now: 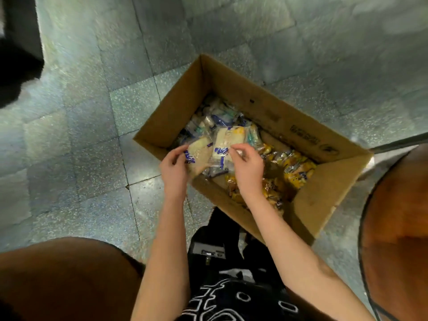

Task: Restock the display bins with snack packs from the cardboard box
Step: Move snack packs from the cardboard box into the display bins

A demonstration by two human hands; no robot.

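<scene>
**Two Hands Picking Packs From the Box**

The cardboard box is sitting open on the speckled stone floor, its corrugated walls standing rigid. Crinkly film snack packs are filling it: pale, blue-printed ones at the far end, yellow ones toward the right end. The left hand is pinching one pale pack at its edge. The right hand is pinching a second pale pack beside it. The pick-up step appears to be under way. The next move is probably lifting both slippery packs clear and carrying them to the display bins, which are not showing.
</scene>
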